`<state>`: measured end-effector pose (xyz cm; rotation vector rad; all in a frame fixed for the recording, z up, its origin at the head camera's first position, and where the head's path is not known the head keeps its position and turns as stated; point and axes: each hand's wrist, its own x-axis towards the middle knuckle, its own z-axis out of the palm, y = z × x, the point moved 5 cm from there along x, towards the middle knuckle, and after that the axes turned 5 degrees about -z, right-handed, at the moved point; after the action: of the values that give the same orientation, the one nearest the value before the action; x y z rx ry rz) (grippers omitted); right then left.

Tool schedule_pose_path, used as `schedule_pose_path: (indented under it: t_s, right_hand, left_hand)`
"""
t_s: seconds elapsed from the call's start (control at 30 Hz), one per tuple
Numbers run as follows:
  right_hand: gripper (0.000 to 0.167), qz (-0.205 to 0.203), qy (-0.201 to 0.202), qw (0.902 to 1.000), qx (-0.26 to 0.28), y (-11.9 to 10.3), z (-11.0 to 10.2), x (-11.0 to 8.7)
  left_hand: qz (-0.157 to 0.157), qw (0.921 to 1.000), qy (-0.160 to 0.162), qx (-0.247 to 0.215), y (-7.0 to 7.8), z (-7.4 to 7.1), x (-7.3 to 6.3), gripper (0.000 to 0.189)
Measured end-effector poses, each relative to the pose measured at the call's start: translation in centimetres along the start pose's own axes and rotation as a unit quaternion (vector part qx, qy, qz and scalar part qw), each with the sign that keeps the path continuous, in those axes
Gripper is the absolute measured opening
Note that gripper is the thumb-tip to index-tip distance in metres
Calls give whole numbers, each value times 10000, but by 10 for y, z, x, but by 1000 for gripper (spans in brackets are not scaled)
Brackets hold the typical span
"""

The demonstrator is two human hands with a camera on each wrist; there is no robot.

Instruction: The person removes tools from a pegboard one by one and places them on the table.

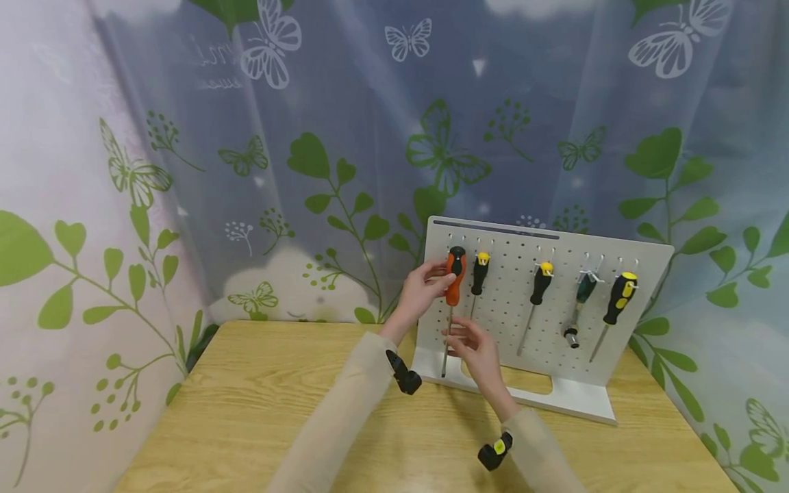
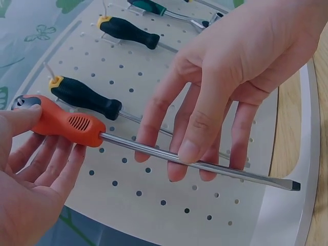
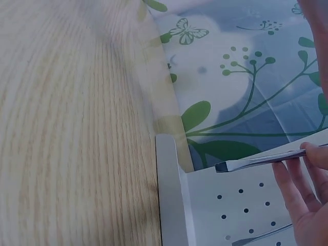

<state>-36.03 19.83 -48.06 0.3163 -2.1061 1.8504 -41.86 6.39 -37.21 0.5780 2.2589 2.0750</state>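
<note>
An orange-handled flat screwdriver (image 1: 455,279) stands upright against the left end of a white pegboard stand (image 1: 511,239). My left hand (image 1: 434,282) holds its orange handle (image 2: 66,123), thumb on the butt end and fingers underneath. Lower down, my right hand (image 1: 466,342) holds the steel shaft (image 2: 154,151) between its fingers (image 2: 197,133). The flat tip (image 3: 228,166) hangs free just above the pegboard's base (image 3: 171,205). Only the fingertips (image 3: 302,179) of that hand show in the right wrist view.
Several other screwdrivers hang on the pegboard: a black and yellow one (image 1: 479,274) beside the orange one, another (image 1: 541,282), a green one (image 1: 582,294), and a thick one (image 1: 618,298) at the right. The stand sits on a wooden table (image 1: 246,397) before a leaf-print curtain (image 1: 308,171).
</note>
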Motion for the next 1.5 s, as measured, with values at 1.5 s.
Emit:
schedule_pose_path:
  t_s: [1.5]
  right_hand:
    - [38,20,-508,9979,393,-24,33,-43]
  left_hand:
    - [-376,9971,-90,-651,-9,-37,-46,41]
